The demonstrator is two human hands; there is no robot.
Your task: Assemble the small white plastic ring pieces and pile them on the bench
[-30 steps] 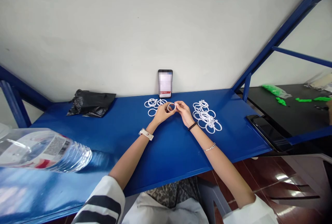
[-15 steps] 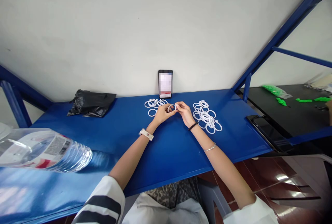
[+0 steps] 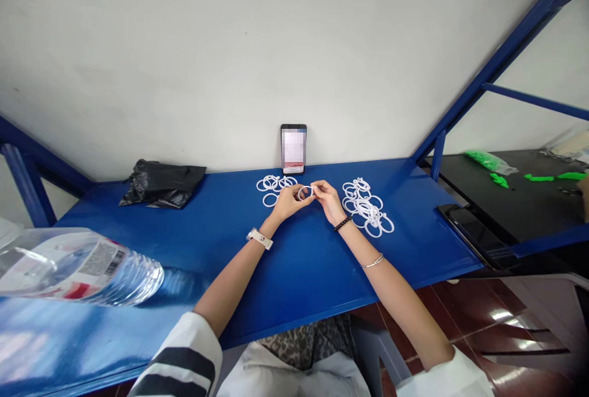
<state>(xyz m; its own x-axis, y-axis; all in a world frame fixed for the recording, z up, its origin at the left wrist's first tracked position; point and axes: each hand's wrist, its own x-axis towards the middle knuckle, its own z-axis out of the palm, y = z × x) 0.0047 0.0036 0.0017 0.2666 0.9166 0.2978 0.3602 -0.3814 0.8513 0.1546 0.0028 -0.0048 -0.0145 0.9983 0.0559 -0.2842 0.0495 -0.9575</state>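
Observation:
Between my two hands is a white plastic ring (image 3: 300, 194), held just above the blue table (image 3: 294, 274). My left hand (image 3: 289, 202) is closed on the ring's left side. The fingertips of my right hand (image 3: 327, 198) pinch its right edge, where a small clasp or joint seems to sit, too small to make out. Close beyond my left hand lie several white rings (image 3: 270, 200), loosely grouped. To the right of my right hand is a larger tangled pile of similar white rings (image 3: 365, 208).
A phone (image 3: 293, 149) leans upright against the wall behind my hands. At the left are a black plastic bag (image 3: 161, 183) and a big clear bottle (image 3: 92, 267). A dark phone-like object (image 3: 464, 231) lies at the right edge, by a black table with green pieces (image 3: 491, 162).

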